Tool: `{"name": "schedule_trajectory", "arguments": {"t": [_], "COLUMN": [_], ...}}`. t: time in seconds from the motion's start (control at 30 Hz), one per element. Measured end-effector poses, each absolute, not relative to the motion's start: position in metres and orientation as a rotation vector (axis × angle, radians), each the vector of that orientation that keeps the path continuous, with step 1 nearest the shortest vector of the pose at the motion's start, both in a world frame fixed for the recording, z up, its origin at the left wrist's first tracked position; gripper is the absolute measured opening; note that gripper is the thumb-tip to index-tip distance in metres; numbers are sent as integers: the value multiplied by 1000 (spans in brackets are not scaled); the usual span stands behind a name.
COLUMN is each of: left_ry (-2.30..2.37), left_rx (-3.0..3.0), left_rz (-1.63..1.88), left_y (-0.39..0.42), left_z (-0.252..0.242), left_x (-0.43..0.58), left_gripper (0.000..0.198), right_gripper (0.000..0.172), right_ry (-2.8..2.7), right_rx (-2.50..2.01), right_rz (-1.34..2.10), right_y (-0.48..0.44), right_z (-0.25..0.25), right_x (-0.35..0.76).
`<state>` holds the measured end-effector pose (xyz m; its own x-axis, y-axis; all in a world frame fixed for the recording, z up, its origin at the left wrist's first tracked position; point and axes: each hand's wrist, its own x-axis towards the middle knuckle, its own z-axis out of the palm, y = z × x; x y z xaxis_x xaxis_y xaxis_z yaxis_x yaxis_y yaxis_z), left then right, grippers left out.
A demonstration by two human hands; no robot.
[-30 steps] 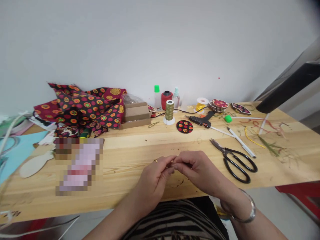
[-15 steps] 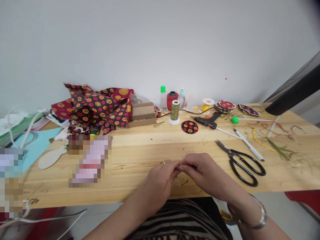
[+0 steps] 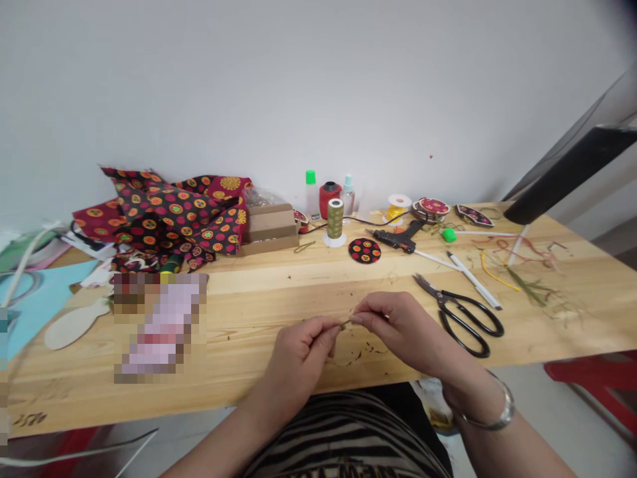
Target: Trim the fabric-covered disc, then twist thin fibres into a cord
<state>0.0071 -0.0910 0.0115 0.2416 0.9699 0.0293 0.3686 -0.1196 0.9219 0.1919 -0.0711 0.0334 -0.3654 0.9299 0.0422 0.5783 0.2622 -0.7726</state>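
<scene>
Both hands meet low over the wooden table's front part. My left hand (image 3: 303,352) is closed, thumb and forefinger pinching one end of a short olive-brown thread (image 3: 346,323). The same thread's other end is pinched by my right hand (image 3: 393,325), which wears a silver bangle at the wrist. Only a small stretch shows between the fingertips. Right of my right hand lie black-handled scissors (image 3: 460,312). Beyond the hands are a round patterned fabric disc (image 3: 365,251) and a spool of olive thread (image 3: 335,219). Dark scraps (image 3: 359,355) lie beneath the fingers.
A black glue gun (image 3: 398,238), a white pen (image 3: 474,281) and loose threads (image 3: 535,285) lie to the right. Along the back stand bottles (image 3: 311,196) and a cardboard box (image 3: 269,229). Patterned cloth (image 3: 169,212) and a pale wooden paddle shape (image 3: 74,326) are at the left.
My hands have drawn slightly apart, and a short stretch of thread now shows between the fingertips. The view has turned a little right, so the table items appear further left.
</scene>
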Motion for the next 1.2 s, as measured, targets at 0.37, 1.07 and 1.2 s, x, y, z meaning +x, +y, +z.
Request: {"name": "schedule_trajectory", "arguments": {"t": [0.37, 1.07, 1.2], "left_ry": [1294, 1285, 1284], "left_rx": [925, 722, 662], "left_rz": [915, 1030, 1033], "left_y": [-86, -73, -71], "left_z": [12, 1, 1], "left_x": [10, -2, -4], "left_gripper": [21, 30, 30], "right_gripper": [19, 27, 25], "right_ry": [-1840, -1840, -2022], "right_rx": [-1372, -1615, -1930], "right_rz": [1033, 216, -90], "right_y": [-56, -50, -61], "right_z": [23, 6, 3], "right_x": [196, 223, 251]}}
